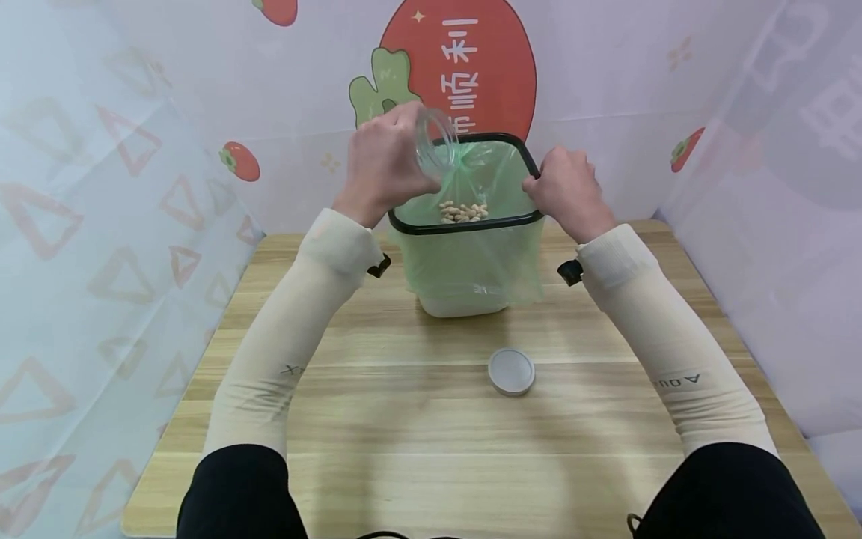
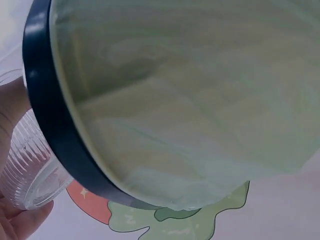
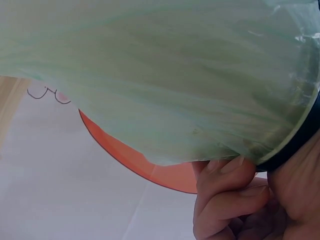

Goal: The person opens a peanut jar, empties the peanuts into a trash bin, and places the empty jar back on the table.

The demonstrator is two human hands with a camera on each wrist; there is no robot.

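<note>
My left hand (image 1: 393, 161) grips a clear ribbed jar (image 1: 436, 142), tipped with its mouth over a bin. Pale nuts, perhaps peanuts, (image 1: 463, 212) lie on the green bag inside the bin. The white trash bin (image 1: 465, 305) has a black rim (image 1: 471, 227) and a light green bag (image 1: 471, 262) folded over its outside. My right hand (image 1: 569, 187) grips the rim at the right side, its fingers curled beneath it against the bag. In the left wrist view the jar (image 2: 31, 160) shows behind the dark rim, with fingers around it.
A round silver-white lid (image 1: 512, 371) lies on the wooden table (image 1: 417, 419) in front of the bin. Printed cloth walls (image 1: 303, 180) enclose the table at the back and both sides. A dark cable (image 1: 382, 534) shows at the near edge.
</note>
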